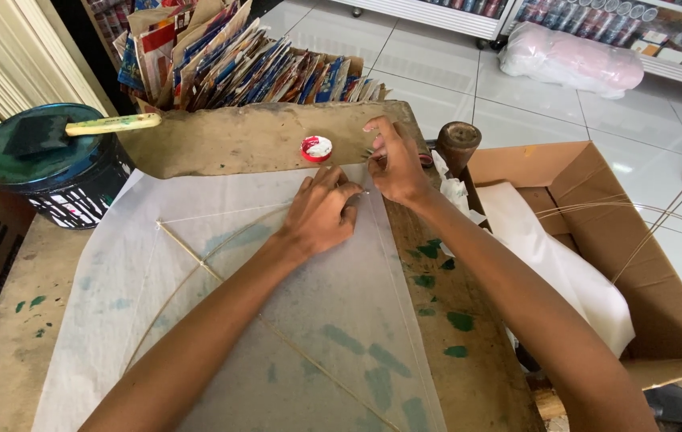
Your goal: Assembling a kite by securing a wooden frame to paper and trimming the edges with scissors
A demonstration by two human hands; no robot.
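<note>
Pressing down near the middle of the frame, our left hand (pixel 321 214) lies flat with fingers bent on the top corner of a translucent white kite sheet (pixel 341 312), which is spread over the paint-stained wooden board (pixel 445 320). Thin bamboo sticks (pixel 197 260) cross under the paper. Our right hand (pixel 395 164), just above and touching the same corner, pinches the paper edge between its fingertips. A small red-and-white lid (pixel 316 148) sits just left of it. At upper left we see a dark paint can (pixel 45 172) with a foam brush (pixel 77 128) across it; a cardboard box (pixel 597 240) stands at right.
</note>
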